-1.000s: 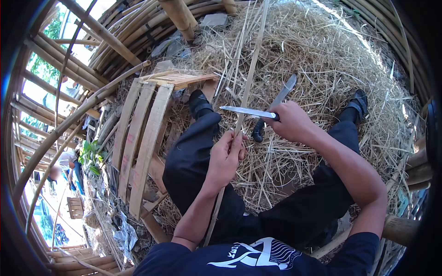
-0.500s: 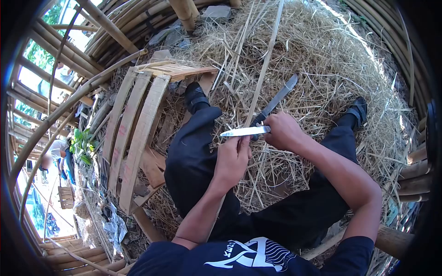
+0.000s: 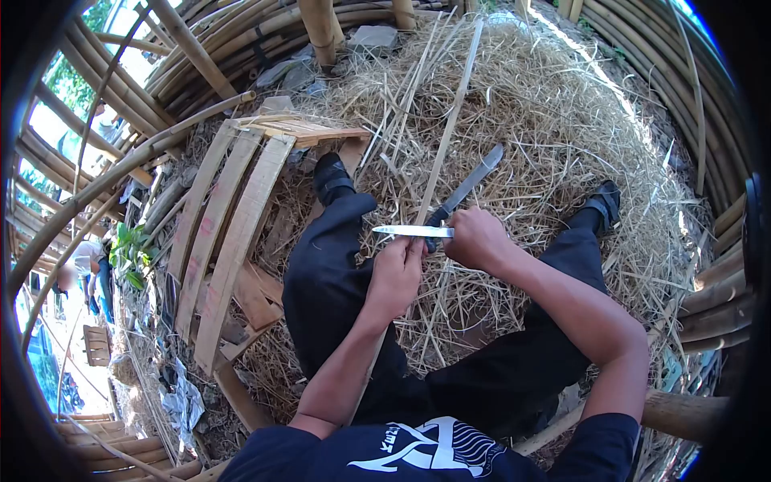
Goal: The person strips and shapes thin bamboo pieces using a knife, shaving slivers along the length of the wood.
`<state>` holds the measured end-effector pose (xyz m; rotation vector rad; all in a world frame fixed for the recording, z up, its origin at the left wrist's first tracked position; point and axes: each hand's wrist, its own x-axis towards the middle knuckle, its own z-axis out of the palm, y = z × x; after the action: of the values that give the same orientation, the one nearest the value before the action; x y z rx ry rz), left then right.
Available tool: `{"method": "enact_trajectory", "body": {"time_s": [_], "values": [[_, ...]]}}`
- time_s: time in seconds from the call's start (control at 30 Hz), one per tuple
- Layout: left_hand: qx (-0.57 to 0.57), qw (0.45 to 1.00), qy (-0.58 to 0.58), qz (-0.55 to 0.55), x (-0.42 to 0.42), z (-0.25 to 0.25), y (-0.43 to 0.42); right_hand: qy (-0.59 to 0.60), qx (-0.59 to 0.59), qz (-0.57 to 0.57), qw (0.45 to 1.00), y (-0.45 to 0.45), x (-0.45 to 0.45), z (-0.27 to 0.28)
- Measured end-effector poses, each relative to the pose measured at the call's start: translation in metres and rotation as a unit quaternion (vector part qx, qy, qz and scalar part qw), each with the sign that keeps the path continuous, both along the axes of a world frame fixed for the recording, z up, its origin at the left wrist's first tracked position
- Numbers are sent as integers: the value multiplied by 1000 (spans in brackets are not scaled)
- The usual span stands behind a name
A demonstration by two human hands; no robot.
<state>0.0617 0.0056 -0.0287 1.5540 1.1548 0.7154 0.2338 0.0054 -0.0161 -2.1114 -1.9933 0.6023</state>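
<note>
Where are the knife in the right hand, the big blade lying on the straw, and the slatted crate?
Knife (image 3: 409,230): head view, on its blade.
Big blade (image 3: 473,183): head view, on its metal.
Slatted crate (image 3: 247,241): head view, on a slat.

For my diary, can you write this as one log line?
left hand: holds long strip | right hand: holds knife | machete: on straw
</note>
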Motion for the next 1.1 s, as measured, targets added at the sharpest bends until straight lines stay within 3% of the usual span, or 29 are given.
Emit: {"method": "enact_trajectory", "body": {"time_s": [0.1, 0.37, 0.43, 0.47, 1.1], "values": [[22, 996, 82, -8, 0, 0, -5, -16, 11, -1, 1000, -5, -1, -2], [89, 989, 117, -8, -4, 0, -12, -39, 43, -11, 998, 4, -5, -18], [163, 978, 131, 8, -9, 1, -8, -33, 67, -17, 997, 11, -12, -22], [119, 980, 161, 8, -11, 3, -7, -32, 62, -22, 997, 12, -14, -24], [162, 971, 177, -13, -12, -5, -2, -77, 62, -59, 993, 25, 1, -20]]}}
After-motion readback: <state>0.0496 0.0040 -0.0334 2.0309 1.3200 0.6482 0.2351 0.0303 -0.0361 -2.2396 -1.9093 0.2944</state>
